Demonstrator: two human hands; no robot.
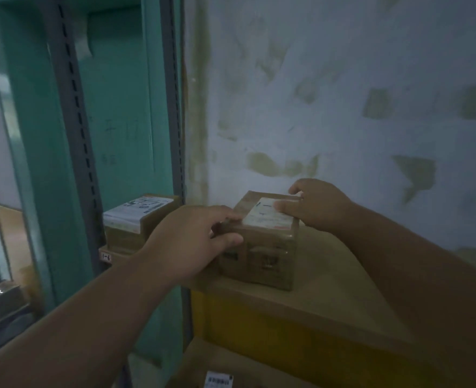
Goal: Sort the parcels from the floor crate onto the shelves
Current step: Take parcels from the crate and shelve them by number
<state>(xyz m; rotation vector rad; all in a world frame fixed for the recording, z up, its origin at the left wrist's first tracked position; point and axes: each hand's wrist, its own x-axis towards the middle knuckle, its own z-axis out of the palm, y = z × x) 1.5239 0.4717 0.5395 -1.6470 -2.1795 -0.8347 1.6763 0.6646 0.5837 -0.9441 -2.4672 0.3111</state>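
So the small taped cardboard parcel [262, 242] sits on the shelf board [329, 281] by the stained wall [343, 79], white label on top (writing too blurry to read). The left hand [187, 242] grips its near-left corner and hides that side; the right hand [316, 205] holds the far-right top edge, thumb on the label. Another labelled parcel [136, 219] sits on the next shelf left, behind the grey slotted upright [74, 107].

Dim light. Pale wall [343, 79] on right, blotched with patches of peeled greenish paint. Teal door frame [43, 163] on left. Grey slotted metal upright [75, 121] in front of frame, second upright [173, 107] at wall corner.
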